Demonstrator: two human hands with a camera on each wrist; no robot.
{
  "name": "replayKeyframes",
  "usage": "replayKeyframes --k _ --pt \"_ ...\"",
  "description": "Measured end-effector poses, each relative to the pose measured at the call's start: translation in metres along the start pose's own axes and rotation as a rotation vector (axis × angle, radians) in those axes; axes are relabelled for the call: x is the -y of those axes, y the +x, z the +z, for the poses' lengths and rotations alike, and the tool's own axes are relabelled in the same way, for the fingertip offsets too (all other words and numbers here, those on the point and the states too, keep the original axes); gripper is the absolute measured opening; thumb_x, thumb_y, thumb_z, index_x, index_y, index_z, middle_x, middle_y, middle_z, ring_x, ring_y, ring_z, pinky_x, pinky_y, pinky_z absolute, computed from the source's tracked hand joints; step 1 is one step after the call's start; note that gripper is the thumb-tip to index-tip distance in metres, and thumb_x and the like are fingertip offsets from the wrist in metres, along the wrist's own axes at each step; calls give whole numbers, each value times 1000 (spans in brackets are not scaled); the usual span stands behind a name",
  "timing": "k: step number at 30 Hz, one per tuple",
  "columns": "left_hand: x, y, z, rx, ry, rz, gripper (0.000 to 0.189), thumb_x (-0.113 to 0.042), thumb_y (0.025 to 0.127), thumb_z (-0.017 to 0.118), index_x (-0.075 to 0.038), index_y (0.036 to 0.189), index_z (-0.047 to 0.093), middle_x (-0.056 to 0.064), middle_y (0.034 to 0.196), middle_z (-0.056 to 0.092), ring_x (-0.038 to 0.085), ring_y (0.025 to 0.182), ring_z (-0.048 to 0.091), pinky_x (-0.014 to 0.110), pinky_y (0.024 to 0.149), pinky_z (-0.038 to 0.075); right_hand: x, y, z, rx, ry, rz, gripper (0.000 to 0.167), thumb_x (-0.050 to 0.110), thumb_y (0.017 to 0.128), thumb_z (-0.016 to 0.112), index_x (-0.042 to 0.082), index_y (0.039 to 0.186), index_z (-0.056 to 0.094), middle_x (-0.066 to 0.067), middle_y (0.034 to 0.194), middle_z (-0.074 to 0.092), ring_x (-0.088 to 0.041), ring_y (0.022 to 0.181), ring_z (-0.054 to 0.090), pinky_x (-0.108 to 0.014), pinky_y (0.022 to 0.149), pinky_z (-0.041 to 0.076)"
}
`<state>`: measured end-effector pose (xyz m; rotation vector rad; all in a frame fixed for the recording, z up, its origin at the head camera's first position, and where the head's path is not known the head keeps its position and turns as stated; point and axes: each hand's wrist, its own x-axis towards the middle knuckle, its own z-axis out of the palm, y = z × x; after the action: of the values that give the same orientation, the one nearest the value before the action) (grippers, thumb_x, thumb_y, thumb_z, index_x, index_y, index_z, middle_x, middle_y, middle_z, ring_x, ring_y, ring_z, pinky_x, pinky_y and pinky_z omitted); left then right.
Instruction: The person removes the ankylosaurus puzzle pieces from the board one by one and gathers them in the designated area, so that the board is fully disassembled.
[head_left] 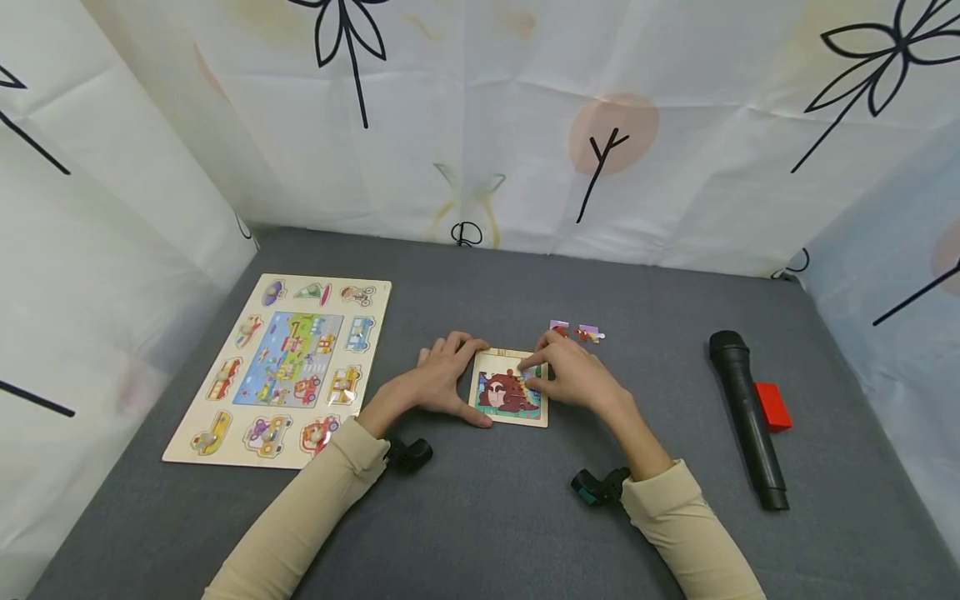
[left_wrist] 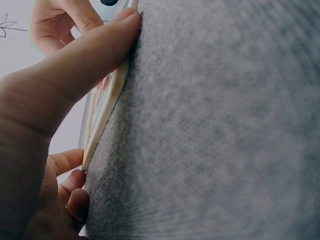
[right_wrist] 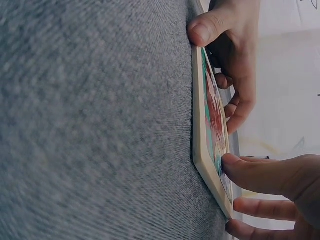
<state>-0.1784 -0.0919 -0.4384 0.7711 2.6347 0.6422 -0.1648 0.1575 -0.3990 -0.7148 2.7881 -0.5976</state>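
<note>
A small wooden jigsaw board (head_left: pixel 510 421) lies on the grey table, with a brown-red animal picture in its tray. My left hand (head_left: pixel 444 375) spans the board's left side and holds it, thumb at the near corner and fingers at the far corner. My right hand (head_left: pixel 573 373) reaches over the right side. In the right wrist view, the right thumb (right_wrist: pixel 245 172) presses on the picture, while other fingers (right_wrist: pixel 265 207) extend by the board's edge. Loose jigsaw pieces (head_left: pixel 590 333) lie just beyond the right hand, one partly hidden by it.
A large wooden peg puzzle (head_left: pixel 281 298) with vehicle pictures lies at the left, close to my left forearm. At the right, a black microphone (head_left: pixel 750 425) lies beside a red block (head_left: pixel 772 407). White patterned curtains (head_left: pixel 517 192) enclose the back and sides.
</note>
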Motion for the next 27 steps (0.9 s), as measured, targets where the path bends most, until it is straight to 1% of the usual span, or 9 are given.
replayKeyframes --k 4,10,15,18,20,24,27 --pt "0 0 0 0 -2 -1 112 -64 66 89 -21 155 36 12 152 36 32 125 42 40 86 31 -1 0 2 3 -6 1 25 15 90 78 12 115 79 -11 116 63 -24 96 60 -36 71 50" --pt "0 0 0 0 -1 -2 112 -64 66 89 -21 155 36 12 151 36 31 125 42 39 86 31 0 1 5 -12 -13 17 24 17 90 79 14 114 79 -11 118 63 -29 104 59 -49 82 53" --pt "1 0 1 -4 -1 1 112 -64 66 89 -21 155 36 12 150 37 31 124 42 40 86 31 3 0 8 -20 -2 47 22 17 91 78 15 113 78 -8 119 63 -30 108 58 -55 86 53" --pt "1 1 1 -2 -2 1 113 -63 66 89 -21 156 36 12 151 37 31 124 42 41 86 31 5 -1 8 -24 -8 56 22 17 91 78 15 113 77 -8 119 63 -30 109 58 -54 86 53" --pt "2 1 1 0 -2 2 113 -64 66 89 -21 156 35 12 151 37 31 125 42 40 86 31 6 -2 8 -28 -17 56 26 16 91 79 15 116 76 -8 118 64 -29 107 59 -53 85 54" --pt "2 1 1 -2 3 6 113 -64 66 89 -20 156 35 12 151 37 31 124 41 39 85 30 6 -2 9 -50 -19 43 43 15 90 79 14 131 69 -10 117 64 -27 103 60 -48 82 55" --pt "2 1 1 -2 9 6 113 -64 66 88 -21 156 35 11 151 36 30 124 41 38 85 30 6 -1 9 -64 -11 37 54 14 89 80 11 140 62 -11 117 65 -24 97 60 -41 77 53"
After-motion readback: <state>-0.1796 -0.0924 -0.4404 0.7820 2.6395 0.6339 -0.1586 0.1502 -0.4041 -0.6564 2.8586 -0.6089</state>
